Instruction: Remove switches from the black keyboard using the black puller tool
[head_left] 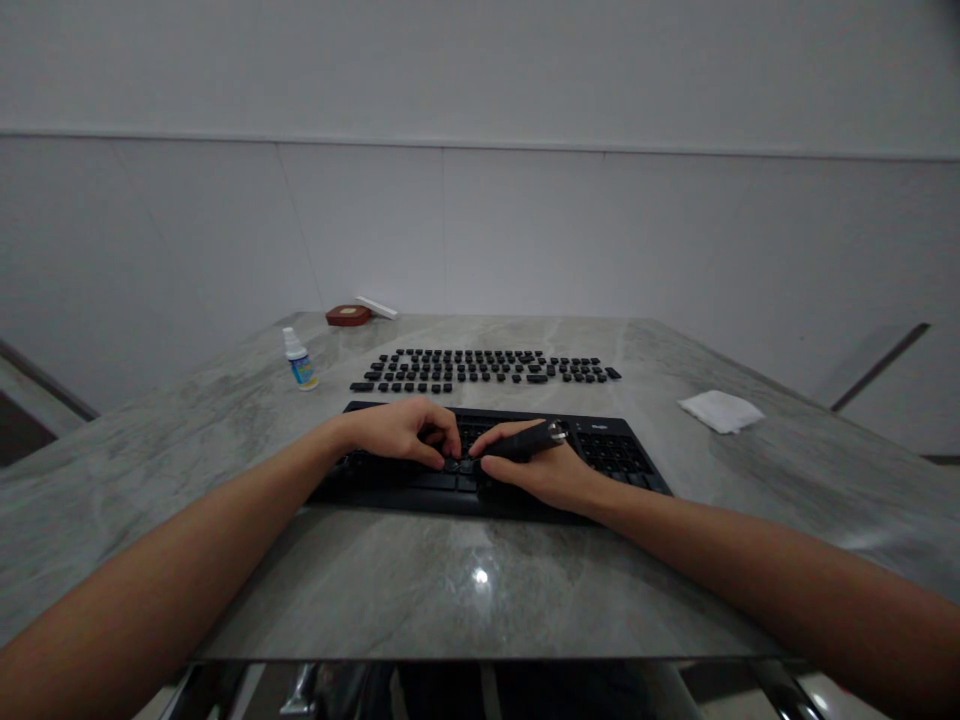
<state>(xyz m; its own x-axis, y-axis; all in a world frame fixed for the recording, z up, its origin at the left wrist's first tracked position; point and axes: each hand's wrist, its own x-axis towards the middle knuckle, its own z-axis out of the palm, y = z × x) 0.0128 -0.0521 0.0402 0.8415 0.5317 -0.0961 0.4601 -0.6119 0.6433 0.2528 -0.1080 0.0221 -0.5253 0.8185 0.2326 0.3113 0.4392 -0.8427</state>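
Observation:
A black keyboard point(420, 497) lies in front of me, both hands over its middle. My left hand point(412, 432) is closed, thumb and forefinger pinched low over the keys; anything between them is too small to make out. My right hand point(551, 475) is closed around a thick black-handled tool point(525, 442) with a shiny metal end pointing up to the right. The tool's other end reaches down among the keys near my left fingertips, hidden by the fingers. Behind the keyboard, many loose black keycaps point(480, 366) are laid out in rows.
A small white spray bottle point(300, 360) with a blue and yellow label stands at the left. A reddish-brown box point(349, 316) and a white strip point(376, 307) lie at the back. A folded white cloth or tissue point(721, 411) is at the right on the grey marbled table point(480, 600).

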